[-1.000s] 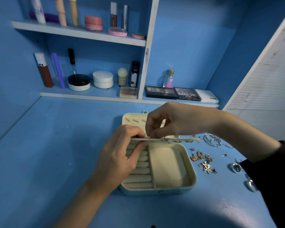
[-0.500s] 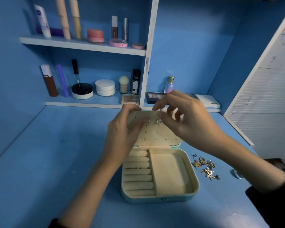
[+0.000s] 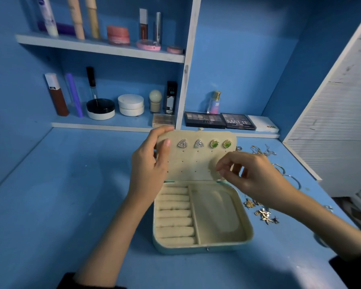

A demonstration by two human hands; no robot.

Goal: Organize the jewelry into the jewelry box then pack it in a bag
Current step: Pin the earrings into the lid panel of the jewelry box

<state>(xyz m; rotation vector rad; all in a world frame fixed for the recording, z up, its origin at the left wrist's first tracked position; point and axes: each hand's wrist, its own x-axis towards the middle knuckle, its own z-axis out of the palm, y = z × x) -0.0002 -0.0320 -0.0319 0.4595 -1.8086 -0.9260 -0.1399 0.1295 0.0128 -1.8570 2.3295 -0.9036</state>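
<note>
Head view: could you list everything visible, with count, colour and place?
jewelry box: one, pale green, cream inside, open on table centre.
earring panel: one, cream, upright at box hinge.
silver earrings: two, panel's top row.
green earrings: two, same row, right side.
loose jewelry: several, gold and silver, table right of box.
cosmetics: many, mixed colours, two shelves.
table: one, blue.
left hand: grips panel's left edge.
right hand: fingers curled before panel's lower right.

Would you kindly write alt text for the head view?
A left hand holds the earring panel of an open jewelry box, with four stud earrings in its top row; the right hand hovers near it. Loose jewelry lies on the blue table.
</note>
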